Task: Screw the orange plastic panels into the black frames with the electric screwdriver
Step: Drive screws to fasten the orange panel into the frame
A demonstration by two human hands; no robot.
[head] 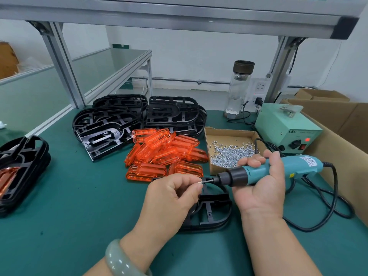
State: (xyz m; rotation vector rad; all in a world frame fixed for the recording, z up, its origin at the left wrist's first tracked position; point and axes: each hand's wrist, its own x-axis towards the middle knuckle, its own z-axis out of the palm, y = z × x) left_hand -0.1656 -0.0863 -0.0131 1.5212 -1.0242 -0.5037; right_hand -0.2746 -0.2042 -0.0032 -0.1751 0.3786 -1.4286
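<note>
Green bench mat, aluminium racking behind. Electric screwdriver is centre-right of frame, roughly level, bit pointing frame-left. Small screw sits right at the bit tip, pinched between thumb and forefinger of the left hand. Right hand wraps the teal body, palm turned up toward camera, fingers curled over the top.

Black frame lies flat under both hands, lower centre. Can't tell if an orange panel is seated in it. Loose orange panels are piled just above, spare frames stacked to their upper left, screw box just right of the pile.

My read: loading the screw onto the bit. Seat it square, confirm it holds before releasing the pinch, then swing the driver vertical over the hole. A tilted screw will likely chew the plastic.
</note>
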